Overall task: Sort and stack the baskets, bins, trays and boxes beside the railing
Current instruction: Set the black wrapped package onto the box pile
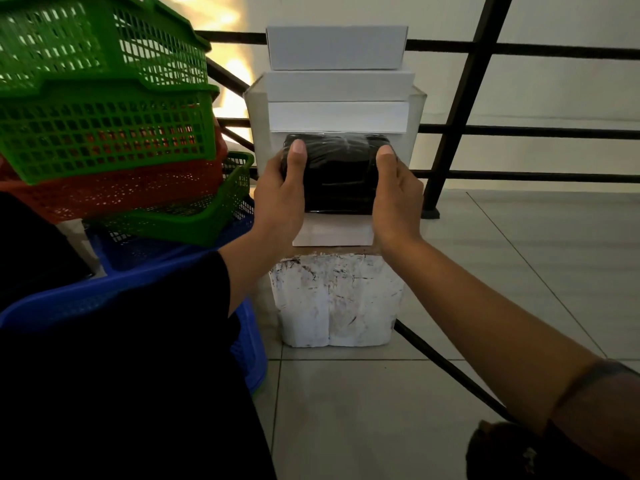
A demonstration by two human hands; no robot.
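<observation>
Gripping one black bundle point(341, 173), perhaps four white boxes point(337, 46)

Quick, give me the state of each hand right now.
Left hand: grips the left end of the black plastic-wrapped bundle.
Right hand: grips its right end.

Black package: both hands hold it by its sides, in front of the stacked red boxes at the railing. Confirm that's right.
Not quite. In the head view the stacked boxes are white, not red. Both the left hand and right hand do hold the black package by its sides, at the railing.
</observation>
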